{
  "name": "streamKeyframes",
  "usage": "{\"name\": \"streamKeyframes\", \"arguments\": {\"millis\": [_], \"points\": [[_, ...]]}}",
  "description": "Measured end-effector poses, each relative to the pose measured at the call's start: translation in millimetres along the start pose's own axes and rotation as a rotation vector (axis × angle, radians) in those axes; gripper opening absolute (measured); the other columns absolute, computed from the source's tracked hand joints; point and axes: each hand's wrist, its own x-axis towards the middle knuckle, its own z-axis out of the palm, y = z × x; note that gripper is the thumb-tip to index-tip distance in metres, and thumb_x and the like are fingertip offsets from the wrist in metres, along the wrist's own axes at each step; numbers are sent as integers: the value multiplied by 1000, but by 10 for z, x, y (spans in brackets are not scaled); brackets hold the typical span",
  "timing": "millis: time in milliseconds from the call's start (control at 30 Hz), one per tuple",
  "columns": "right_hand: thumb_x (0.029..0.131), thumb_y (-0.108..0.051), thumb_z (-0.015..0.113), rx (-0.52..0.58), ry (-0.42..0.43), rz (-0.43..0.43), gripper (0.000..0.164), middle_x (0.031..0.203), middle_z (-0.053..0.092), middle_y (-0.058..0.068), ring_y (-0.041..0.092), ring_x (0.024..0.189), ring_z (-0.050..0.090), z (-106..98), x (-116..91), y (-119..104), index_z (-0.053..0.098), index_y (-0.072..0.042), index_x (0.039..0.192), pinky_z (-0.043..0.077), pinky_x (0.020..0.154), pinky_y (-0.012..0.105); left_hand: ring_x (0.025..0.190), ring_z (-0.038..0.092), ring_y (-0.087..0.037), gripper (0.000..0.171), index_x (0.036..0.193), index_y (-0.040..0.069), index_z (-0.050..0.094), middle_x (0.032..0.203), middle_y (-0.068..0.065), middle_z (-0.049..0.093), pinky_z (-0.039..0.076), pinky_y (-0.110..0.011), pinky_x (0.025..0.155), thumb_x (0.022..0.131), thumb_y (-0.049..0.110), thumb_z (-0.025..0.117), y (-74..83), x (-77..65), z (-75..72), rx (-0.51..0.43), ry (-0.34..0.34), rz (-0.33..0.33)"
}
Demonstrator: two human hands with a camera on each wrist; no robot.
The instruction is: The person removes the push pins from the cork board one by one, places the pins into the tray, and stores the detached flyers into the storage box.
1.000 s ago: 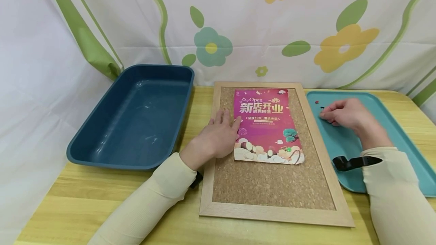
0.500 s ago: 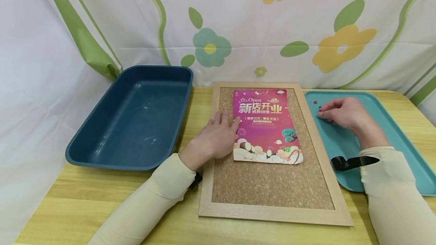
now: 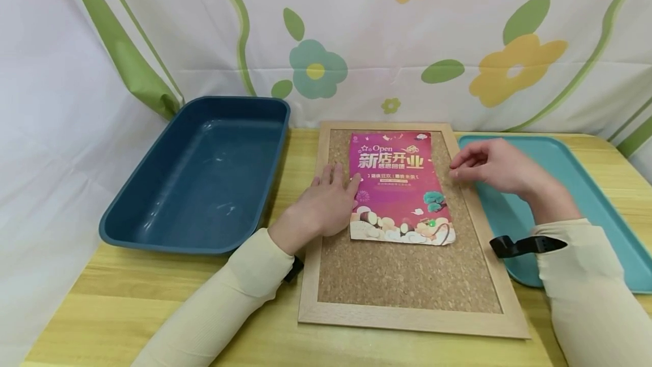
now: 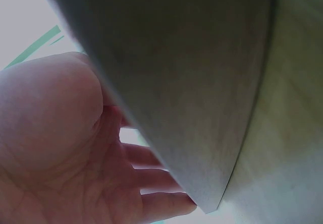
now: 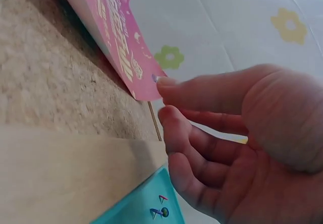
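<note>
A pink and purple poster (image 3: 394, 197) lies on the framed cork board (image 3: 407, 276). My left hand (image 3: 328, 200) rests with straight fingers on the board's left side, its thumb over the poster's left edge. In the head view, my right hand (image 3: 501, 169) is over the board's right frame, near the poster's upper right. Its thumb and index finger pinch a thumbtack (image 5: 154, 77), mostly hidden, a small bluish bit showing at the thumb tip. Behind that hand a red thumbtack (image 5: 162, 199) and a dark blue thumbtack (image 5: 160, 212) lie in the teal tray (image 3: 519, 242).
A deep dark blue tub (image 3: 198, 180) stands left of the board. Everything sits on a wooden table (image 3: 153, 299). A white curtain (image 3: 356, 16) with printed flowers hangs right behind the table's far edge.
My right hand has left the tray's upper left and moved leftward over the board's right frame, fingertips pinched. My left hand, the poster and the board stay put.
</note>
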Motion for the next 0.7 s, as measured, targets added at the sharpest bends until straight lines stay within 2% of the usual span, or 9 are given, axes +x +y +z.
{"name": "streamKeyframes", "arguments": {"millis": [200,400,700], "points": [[97,-24,80,-15,-59,-56,20,98,76,4,13,82,62,48,-4,-32,76,-9,110,48,69,29,166,2,-45,63,172,16,14,178,-26,2,21,-57,133,116,38,32,-8,4,6,-11,-1,-3],[97,-25,80,-24,-101,-52,21,102,74,5,14,86,62,77,11,-14,75,-10,111,50,71,28,166,2,-45,63,172,16,14,178,-25,3,22,-57,133,116,38,32,4,0,-5,-9,-2,-7],[97,-27,80,-9,-112,-39,23,102,74,5,14,88,61,97,33,17,75,-9,112,51,72,29,166,4,-46,63,172,16,14,178,-25,4,23,-57,133,116,38,32,0,0,2,-1,-1,-5]]}}
